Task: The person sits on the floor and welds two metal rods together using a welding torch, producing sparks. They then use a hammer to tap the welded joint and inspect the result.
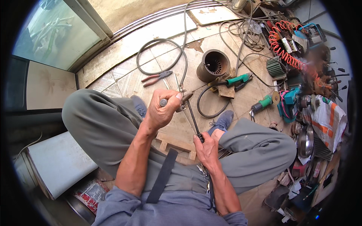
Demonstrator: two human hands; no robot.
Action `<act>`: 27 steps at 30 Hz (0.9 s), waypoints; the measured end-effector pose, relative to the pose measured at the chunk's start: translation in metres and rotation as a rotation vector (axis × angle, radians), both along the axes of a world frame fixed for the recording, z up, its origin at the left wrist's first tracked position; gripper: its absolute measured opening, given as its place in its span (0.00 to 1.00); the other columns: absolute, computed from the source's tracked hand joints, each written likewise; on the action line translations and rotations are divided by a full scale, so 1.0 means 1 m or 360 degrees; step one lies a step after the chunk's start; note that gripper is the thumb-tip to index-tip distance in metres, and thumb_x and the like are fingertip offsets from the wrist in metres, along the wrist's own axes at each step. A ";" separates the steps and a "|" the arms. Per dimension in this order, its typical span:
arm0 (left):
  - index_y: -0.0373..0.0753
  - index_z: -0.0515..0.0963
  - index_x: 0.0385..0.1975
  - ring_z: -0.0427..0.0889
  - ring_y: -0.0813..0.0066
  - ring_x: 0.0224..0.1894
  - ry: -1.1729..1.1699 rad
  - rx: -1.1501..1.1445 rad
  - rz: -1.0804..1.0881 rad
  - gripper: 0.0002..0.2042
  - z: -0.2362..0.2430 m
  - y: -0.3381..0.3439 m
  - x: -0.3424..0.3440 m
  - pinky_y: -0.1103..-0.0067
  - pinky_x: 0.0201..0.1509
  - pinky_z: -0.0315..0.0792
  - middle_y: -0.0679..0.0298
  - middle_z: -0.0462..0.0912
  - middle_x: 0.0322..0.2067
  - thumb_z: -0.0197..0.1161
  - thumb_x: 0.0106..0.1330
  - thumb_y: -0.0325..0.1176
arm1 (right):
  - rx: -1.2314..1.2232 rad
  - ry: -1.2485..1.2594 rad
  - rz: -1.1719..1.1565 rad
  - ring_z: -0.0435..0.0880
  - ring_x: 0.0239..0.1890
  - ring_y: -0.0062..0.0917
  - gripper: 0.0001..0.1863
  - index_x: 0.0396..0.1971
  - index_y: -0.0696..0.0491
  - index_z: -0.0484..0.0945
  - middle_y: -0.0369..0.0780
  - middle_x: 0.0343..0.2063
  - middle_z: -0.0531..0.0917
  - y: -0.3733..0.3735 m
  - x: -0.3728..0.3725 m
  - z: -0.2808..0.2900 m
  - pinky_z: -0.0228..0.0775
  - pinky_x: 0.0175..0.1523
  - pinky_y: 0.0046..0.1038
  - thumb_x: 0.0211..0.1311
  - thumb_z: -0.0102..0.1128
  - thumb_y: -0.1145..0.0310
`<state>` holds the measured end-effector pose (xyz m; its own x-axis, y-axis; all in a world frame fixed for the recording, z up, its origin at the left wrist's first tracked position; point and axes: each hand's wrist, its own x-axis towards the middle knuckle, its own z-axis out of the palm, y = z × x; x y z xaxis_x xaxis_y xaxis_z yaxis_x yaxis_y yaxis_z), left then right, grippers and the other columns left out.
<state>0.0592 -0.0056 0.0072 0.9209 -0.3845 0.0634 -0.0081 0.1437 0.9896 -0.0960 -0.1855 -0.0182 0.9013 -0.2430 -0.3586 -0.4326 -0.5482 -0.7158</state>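
My left hand (162, 107) is closed around a short thick bar with a round grey end (163, 102); its kind is hidden by the fingers. A brown, tapered metal piece (187, 97) juts out beside the left thumb, among thin metal rods. My right hand (206, 150), lower and to the right, is closed on a thin dark rod (193, 117) with a ribbed black end (200, 138). The rod's far end reaches the brown piece. Pliers with red handles (156, 78) lie on the floor beyond my left hand. Farther right stands an open, dark metal cylinder (213, 65), slotted inside.
Cables (158, 40) loop over the tiled floor. A green-handled tool (239, 79) lies by the cylinder, with an angle grinder (264, 103) farther right. Coiled red hose (281, 47), power tools and scrap crowd the right side. A low wooden frame (175, 142) lies between my legs.
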 end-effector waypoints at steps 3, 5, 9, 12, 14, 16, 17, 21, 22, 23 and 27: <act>0.35 0.65 0.14 0.59 0.85 0.20 0.0003 0.0004 0.0019 0.20 0.003 0.000 0.000 0.78 0.23 0.55 0.71 0.63 0.14 0.52 0.71 0.33 | 0.0099 -0.0011 -0.0086 0.81 0.23 0.49 0.15 0.28 0.62 0.74 0.54 0.20 0.79 0.005 0.001 0.003 0.69 0.30 0.42 0.66 0.62 0.64; 0.36 0.62 0.13 0.57 0.82 0.20 0.0011 0.0056 0.0020 0.20 0.007 -0.001 -0.001 0.77 0.29 0.62 0.70 0.61 0.14 0.51 0.71 0.34 | 0.0001 0.0055 -0.0003 0.81 0.25 0.51 0.16 0.28 0.62 0.74 0.55 0.20 0.79 0.002 0.003 -0.004 0.69 0.31 0.43 0.66 0.62 0.63; 0.37 0.60 0.13 0.57 0.80 0.20 0.0049 0.0050 -0.0025 0.21 0.003 0.000 0.000 0.76 0.32 0.65 0.69 0.60 0.14 0.50 0.71 0.34 | 0.0078 0.0014 -0.0093 0.81 0.27 0.55 0.17 0.28 0.63 0.74 0.56 0.19 0.79 0.008 0.001 0.004 0.70 0.33 0.45 0.65 0.62 0.63; 0.37 0.60 0.13 0.58 0.80 0.21 0.0031 0.0067 0.0013 0.21 0.006 -0.001 -0.001 0.77 0.33 0.65 0.69 0.60 0.14 0.50 0.71 0.34 | -0.0060 0.0136 0.0026 0.81 0.27 0.56 0.17 0.28 0.63 0.74 0.57 0.19 0.79 0.005 0.007 0.004 0.70 0.33 0.45 0.65 0.62 0.63; 0.38 0.60 0.13 0.58 0.80 0.21 0.0044 0.0071 0.0015 0.21 0.006 0.000 -0.001 0.77 0.33 0.66 0.70 0.60 0.14 0.50 0.72 0.34 | 0.0022 0.0082 -0.0015 0.81 0.27 0.56 0.16 0.28 0.63 0.74 0.57 0.20 0.79 0.006 0.003 0.000 0.70 0.33 0.45 0.65 0.62 0.63; 0.38 0.60 0.13 0.58 0.80 0.21 0.0052 0.0040 0.0039 0.21 0.008 -0.003 0.000 0.77 0.33 0.66 0.70 0.60 0.14 0.50 0.72 0.34 | 0.0058 -0.0017 -0.0075 0.81 0.27 0.57 0.16 0.28 0.63 0.74 0.57 0.20 0.79 0.007 -0.003 -0.005 0.70 0.32 0.45 0.65 0.62 0.63; 0.38 0.60 0.13 0.57 0.80 0.20 0.0005 0.0024 0.0097 0.21 0.008 -0.005 -0.001 0.77 0.33 0.66 0.69 0.60 0.14 0.50 0.72 0.34 | 0.0026 0.0048 -0.0041 0.81 0.27 0.56 0.16 0.28 0.63 0.74 0.57 0.20 0.79 0.006 -0.003 -0.004 0.70 0.32 0.45 0.65 0.62 0.63; 0.38 0.59 0.13 0.57 0.80 0.20 0.0032 0.0024 0.0066 0.22 0.005 -0.001 0.000 0.77 0.33 0.66 0.70 0.59 0.14 0.49 0.73 0.35 | 0.0036 0.0072 -0.0029 0.81 0.27 0.54 0.16 0.28 0.63 0.74 0.56 0.22 0.80 0.009 0.000 0.000 0.70 0.33 0.45 0.65 0.62 0.64; 0.38 0.60 0.13 0.57 0.80 0.20 0.0032 0.0019 0.0082 0.22 0.005 -0.001 -0.001 0.77 0.33 0.66 0.70 0.59 0.14 0.49 0.73 0.34 | 0.0060 0.0031 -0.0058 0.82 0.27 0.54 0.16 0.28 0.63 0.74 0.57 0.22 0.80 0.008 -0.002 0.001 0.70 0.33 0.45 0.65 0.62 0.64; 0.38 0.60 0.13 0.57 0.80 0.20 0.0031 0.0014 0.0098 0.21 0.005 -0.002 -0.001 0.77 0.33 0.66 0.70 0.59 0.14 0.49 0.73 0.34 | 0.0010 0.0084 -0.0022 0.82 0.28 0.54 0.15 0.28 0.62 0.74 0.56 0.23 0.80 0.007 -0.001 0.000 0.70 0.33 0.45 0.65 0.62 0.64; 0.38 0.60 0.13 0.56 0.80 0.20 0.0007 0.0009 0.0087 0.21 0.006 0.000 0.002 0.76 0.34 0.66 0.70 0.59 0.14 0.49 0.72 0.34 | 0.0008 0.0089 -0.0012 0.82 0.29 0.55 0.15 0.29 0.62 0.75 0.57 0.24 0.81 0.008 0.003 0.004 0.71 0.34 0.46 0.65 0.62 0.63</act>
